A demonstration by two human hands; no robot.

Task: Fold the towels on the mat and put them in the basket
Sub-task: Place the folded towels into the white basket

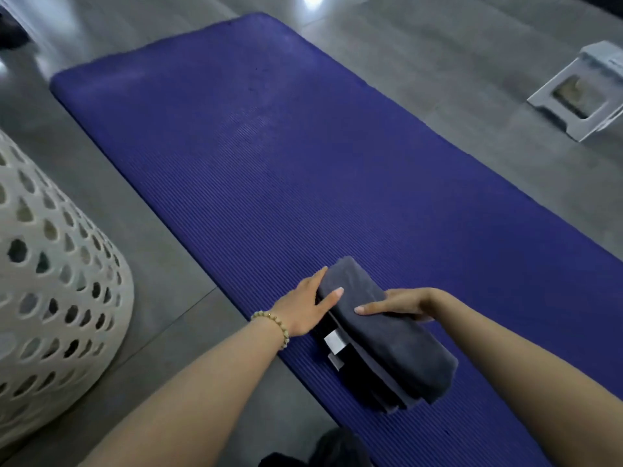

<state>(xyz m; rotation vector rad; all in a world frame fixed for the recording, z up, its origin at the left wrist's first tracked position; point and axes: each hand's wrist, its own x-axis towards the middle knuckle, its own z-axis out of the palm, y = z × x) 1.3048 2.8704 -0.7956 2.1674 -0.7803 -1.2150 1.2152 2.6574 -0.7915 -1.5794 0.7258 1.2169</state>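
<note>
A folded grey towel (387, 335) lies on the near end of the purple mat (269, 156), close to the mat's left edge. The left hand (308, 303) rests flat against the towel's left side, fingers spread over its far corner; a beaded bracelet (274, 326) circles that wrist. The right hand (396, 303) lies palm-down across the top of the towel, fingers extended, not clamped around it. White labels (335, 342) peek from the layered edge.

To the left, the white perforated basket (50, 264) stands on the grey floor (175, 264), apart from the mat and cut off by the frame. A pale stool-like object (586, 96) sits far right, partly cropped. Something dark (337, 448) at the bottom edge is too unclear to identify.
</note>
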